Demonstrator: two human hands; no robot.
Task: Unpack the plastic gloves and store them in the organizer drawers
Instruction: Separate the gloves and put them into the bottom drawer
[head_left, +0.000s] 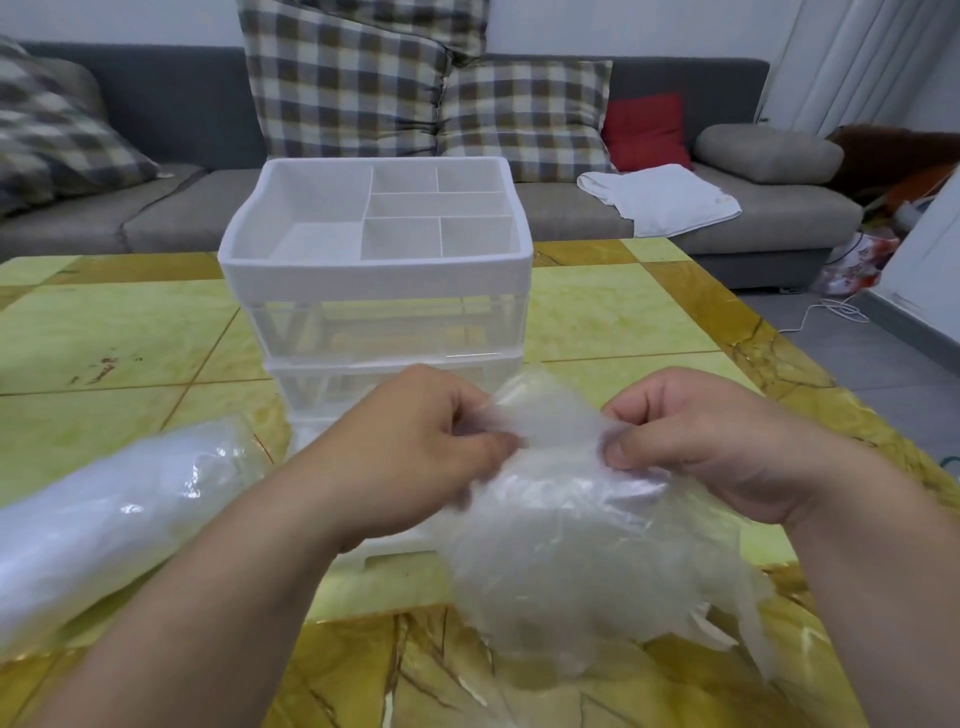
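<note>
Where the yellow-green counter (130, 332) spreads under both grips, the white organizer (374, 280) stands just beyond them, its lower drawers partly hidden behind them. Left of the left grip lies a wrapped pack (104, 509) of clear film. Between and below the grips is the crumpled bundle of plastic gloves (561, 545); the left grip (415, 441) and right grip (691, 441) each pinch its upper edge, fingers curled tight.

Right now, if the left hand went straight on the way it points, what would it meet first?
The left hand pinches the glove packet, so more of that plastic comes first; behind it probably the organizer, though depth is unclear.
</note>
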